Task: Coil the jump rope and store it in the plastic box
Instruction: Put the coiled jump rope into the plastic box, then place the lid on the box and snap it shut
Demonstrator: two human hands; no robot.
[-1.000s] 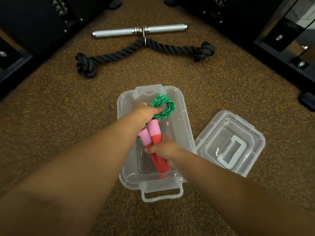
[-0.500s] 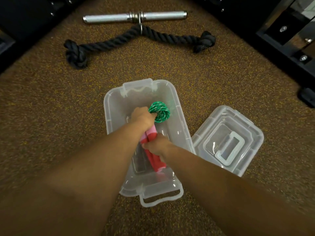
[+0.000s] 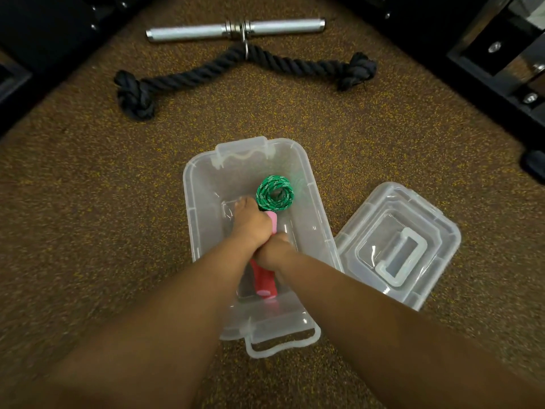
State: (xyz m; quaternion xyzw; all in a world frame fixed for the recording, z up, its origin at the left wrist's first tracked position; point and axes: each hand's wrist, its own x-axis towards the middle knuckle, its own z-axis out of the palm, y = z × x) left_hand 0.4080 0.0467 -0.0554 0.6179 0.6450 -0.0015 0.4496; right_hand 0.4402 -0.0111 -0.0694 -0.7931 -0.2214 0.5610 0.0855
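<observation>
A clear plastic box [image 3: 200, 184] stands open on the speckled floor. Inside it lies the jump rope: a green coil [image 3: 275, 192] toward the far end and red-and-pink handles [image 3: 264, 283] toward the near end. My left hand [image 3: 250, 224] is down in the box, gripping the handles just below the coil. My right hand [image 3: 272, 250] holds the handles right behind it, the two hands touching. Most of the handles are hidden under my hands.
The box's clear lid [image 3: 398, 249] lies on the floor at the right, touching the box. Farther off lie a black knotted rope [image 3: 236, 67] and a metal bar [image 3: 236, 29]. Dark machine bases [image 3: 486, 54] flank the floor at both far corners.
Both hands have lowered the coiled rope and handles deeper into the box; the coil now sits lower and the hands are closer together.
</observation>
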